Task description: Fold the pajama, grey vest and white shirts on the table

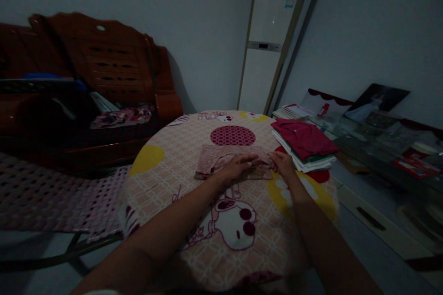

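A pinkish patterned garment (pixel 214 159) lies flat and partly folded on a round table under a cartoon-print cloth (pixel 162 179). My left hand (pixel 238 166) rests on the garment's right half, fingers curled over the fabric. My right hand (pixel 283 163) pinches the garment's right edge. Just to the right stands a stack of folded clothes (pixel 304 145) with a dark red shirt on top.
A dark wooden bench (pixel 104 69) with clutter stands at the back left, a woven-seat chair (pixel 51 193) beside the table. A tall white air conditioner (pixel 273 37) fills the corner. A low glass table (pixel 380 138) with papers and boxes runs along the right.
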Demonstrator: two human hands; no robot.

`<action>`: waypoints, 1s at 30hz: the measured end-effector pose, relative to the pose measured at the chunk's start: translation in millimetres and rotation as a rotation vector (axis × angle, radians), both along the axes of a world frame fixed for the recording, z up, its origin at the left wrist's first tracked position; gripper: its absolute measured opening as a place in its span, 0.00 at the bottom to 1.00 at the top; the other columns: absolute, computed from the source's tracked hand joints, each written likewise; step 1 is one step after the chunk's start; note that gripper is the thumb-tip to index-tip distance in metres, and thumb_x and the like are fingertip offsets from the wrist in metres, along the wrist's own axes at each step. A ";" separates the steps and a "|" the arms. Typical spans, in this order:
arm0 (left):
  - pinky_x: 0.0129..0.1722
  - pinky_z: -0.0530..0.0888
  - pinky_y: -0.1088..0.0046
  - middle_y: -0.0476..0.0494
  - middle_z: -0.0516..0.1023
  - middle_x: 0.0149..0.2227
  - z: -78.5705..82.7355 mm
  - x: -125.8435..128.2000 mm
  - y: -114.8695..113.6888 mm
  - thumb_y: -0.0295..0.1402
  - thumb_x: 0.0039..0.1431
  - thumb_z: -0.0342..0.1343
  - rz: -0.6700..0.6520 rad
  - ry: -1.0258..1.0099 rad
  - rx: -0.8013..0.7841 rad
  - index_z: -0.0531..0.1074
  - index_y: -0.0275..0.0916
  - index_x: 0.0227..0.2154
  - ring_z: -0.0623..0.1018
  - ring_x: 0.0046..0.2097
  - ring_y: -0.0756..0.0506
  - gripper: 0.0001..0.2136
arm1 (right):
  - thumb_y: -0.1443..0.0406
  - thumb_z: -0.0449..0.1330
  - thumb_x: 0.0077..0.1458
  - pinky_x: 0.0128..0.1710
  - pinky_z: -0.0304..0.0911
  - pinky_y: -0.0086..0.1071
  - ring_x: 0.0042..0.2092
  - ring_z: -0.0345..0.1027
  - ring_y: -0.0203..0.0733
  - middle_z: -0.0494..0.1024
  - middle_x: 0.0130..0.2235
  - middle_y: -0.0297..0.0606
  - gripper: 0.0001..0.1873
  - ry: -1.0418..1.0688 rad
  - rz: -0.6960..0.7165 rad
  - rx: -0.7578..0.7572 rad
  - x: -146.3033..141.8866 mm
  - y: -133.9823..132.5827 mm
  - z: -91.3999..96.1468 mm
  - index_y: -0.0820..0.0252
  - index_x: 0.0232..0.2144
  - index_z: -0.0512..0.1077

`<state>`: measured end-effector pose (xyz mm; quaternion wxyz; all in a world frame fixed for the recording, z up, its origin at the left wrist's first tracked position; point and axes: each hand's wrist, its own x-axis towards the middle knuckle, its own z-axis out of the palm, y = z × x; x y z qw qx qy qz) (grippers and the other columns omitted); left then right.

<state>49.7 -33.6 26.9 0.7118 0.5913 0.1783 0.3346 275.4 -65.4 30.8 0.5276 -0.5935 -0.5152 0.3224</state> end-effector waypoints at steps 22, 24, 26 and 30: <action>0.58 0.65 0.63 0.33 0.75 0.56 -1.0 1.4 0.2 0.28 0.47 0.66 0.005 -0.076 -0.195 0.74 0.35 0.51 0.75 0.55 0.40 0.25 | 0.63 0.58 0.57 0.38 0.63 0.34 0.39 0.76 0.47 0.83 0.38 0.45 0.13 -1.122 0.209 0.068 -21.8 -16.6 18.4 0.56 0.41 0.81; 0.59 0.64 0.63 0.34 0.75 0.55 -1.4 1.6 0.3 0.28 0.47 0.66 0.015 -0.077 -0.192 0.75 0.35 0.50 0.74 0.56 0.40 0.24 | 0.62 0.56 0.60 0.38 0.62 0.34 0.39 0.76 0.47 0.83 0.37 0.47 0.14 -1.331 0.162 0.013 -28.8 -16.5 16.7 0.56 0.42 0.80; 0.60 0.64 0.63 0.35 0.76 0.55 -1.5 1.9 0.1 0.28 0.47 0.65 0.027 -0.079 -0.182 0.76 0.35 0.49 0.74 0.57 0.40 0.23 | 0.62 0.53 0.62 0.37 0.61 0.33 0.39 0.76 0.47 0.83 0.37 0.48 0.15 -1.441 0.138 -0.040 -33.7 -16.1 14.3 0.58 0.41 0.79; 0.60 0.64 0.62 0.36 0.76 0.55 1.5 1.6 -2.2 0.29 0.47 0.66 0.029 -0.067 -0.149 0.76 0.37 0.49 0.74 0.57 0.40 0.22 | 0.62 0.51 0.64 0.37 0.60 0.33 0.40 0.76 0.46 0.82 0.39 0.48 0.16 -1.454 0.118 -0.079 -38.9 -15.5 11.2 0.59 0.43 0.78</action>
